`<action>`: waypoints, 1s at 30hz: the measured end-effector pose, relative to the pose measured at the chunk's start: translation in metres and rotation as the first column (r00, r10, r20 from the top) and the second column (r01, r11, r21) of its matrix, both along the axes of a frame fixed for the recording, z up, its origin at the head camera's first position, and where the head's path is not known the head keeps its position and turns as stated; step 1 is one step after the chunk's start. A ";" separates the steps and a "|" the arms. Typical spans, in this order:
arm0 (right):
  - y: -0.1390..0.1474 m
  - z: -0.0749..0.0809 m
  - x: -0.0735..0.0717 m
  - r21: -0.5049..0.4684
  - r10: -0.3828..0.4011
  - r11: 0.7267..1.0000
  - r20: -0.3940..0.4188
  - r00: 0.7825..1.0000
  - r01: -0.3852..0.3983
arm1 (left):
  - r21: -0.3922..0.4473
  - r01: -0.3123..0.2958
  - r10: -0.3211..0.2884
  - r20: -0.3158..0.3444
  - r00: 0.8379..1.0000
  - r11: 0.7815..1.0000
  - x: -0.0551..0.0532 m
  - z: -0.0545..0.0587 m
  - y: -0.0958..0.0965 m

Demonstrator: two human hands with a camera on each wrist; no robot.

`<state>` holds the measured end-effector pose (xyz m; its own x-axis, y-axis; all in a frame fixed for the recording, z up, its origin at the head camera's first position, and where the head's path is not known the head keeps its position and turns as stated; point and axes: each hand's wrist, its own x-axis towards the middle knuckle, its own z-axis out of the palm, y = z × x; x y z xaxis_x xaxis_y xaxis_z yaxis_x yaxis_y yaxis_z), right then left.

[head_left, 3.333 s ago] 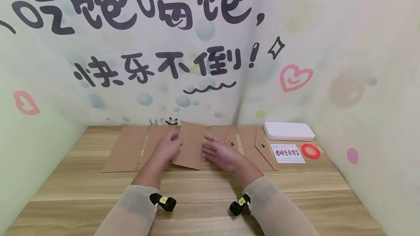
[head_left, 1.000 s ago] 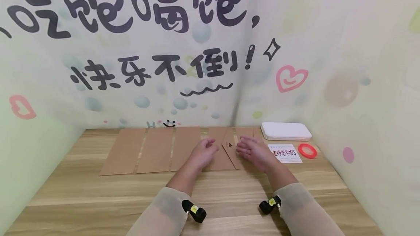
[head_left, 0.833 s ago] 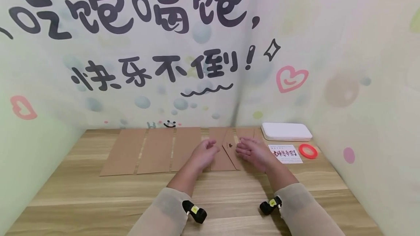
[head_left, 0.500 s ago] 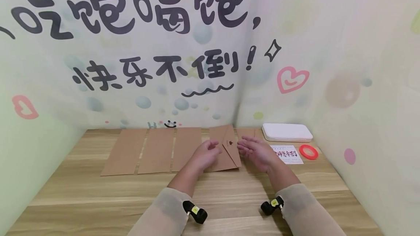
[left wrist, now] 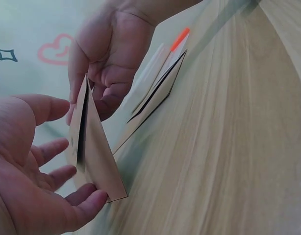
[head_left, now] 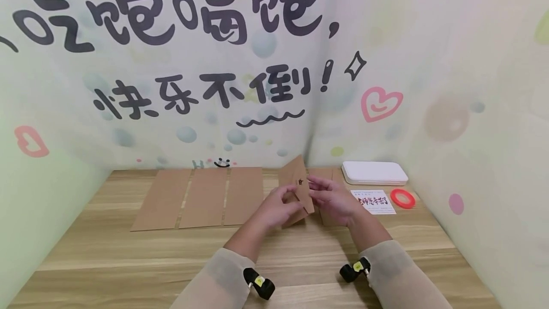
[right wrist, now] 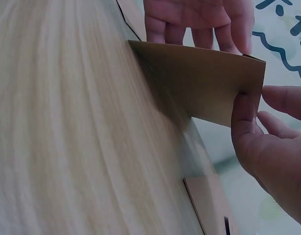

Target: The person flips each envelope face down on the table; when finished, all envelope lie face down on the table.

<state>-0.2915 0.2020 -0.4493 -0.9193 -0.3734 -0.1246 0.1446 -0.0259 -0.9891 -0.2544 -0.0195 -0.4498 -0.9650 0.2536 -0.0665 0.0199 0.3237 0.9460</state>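
A brown paper envelope (head_left: 286, 171) with a flap and small dark logo stands tilted up from the table between both hands. My right hand (head_left: 336, 199) pinches its right edge; in the right wrist view the thumb (right wrist: 246, 112) lies on one face of the envelope (right wrist: 204, 81), with fingers on the other side. My left hand (head_left: 274, 209) is at the envelope's left side, fingers spread and loosely bent. In the left wrist view its fingertips (left wrist: 96, 198) touch the lower edge of the envelope (left wrist: 99, 156). Another flapped envelope (head_left: 328, 216) lies partly hidden beneath my right hand.
Three plain brown envelopes lie in a row to the left, the nearest one (head_left: 243, 197) beside my left hand. At the right are a white case (head_left: 375, 173), a printed white card (head_left: 377, 202) and a red ring (head_left: 403, 198). A printed wall sheet (head_left: 206, 142) stands behind the table.
My hands have moved right from the third envelope, which now lies flat, to the fourth. That envelope has gone from flat to tilted upright, its right edge now pinched by my right hand.
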 end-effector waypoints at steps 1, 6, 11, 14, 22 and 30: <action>-0.001 0.001 0.001 -0.003 0.005 1.000 -0.003 1.000 -0.005 | 0.009 0.006 -0.006 -0.007 1.000 1.000 0.000 0.001 0.000; -0.004 0.003 0.005 -0.018 0.021 1.000 -0.012 1.000 -0.021 | 0.014 0.035 -0.035 -0.027 0.999 0.999 0.001 0.003 0.001; -0.009 0.008 0.010 -0.012 0.007 1.000 0.011 1.000 -0.007 | 0.063 0.069 -0.069 -0.004 0.998 0.996 0.001 0.003 0.001; -0.011 0.012 0.013 -0.023 0.010 1.000 0.025 1.000 -0.010 | 0.108 0.091 -0.093 0.010 0.996 0.990 0.001 0.003 0.002; -0.015 0.017 0.017 -0.041 0.022 0.999 0.035 0.999 -0.020 | 0.166 0.111 -0.115 0.014 0.993 0.980 0.002 0.008 0.002; -0.017 0.020 0.020 -0.030 0.075 0.997 0.065 0.995 -0.073 | 0.208 0.046 -0.050 0.013 0.999 0.977 0.004 0.012 0.004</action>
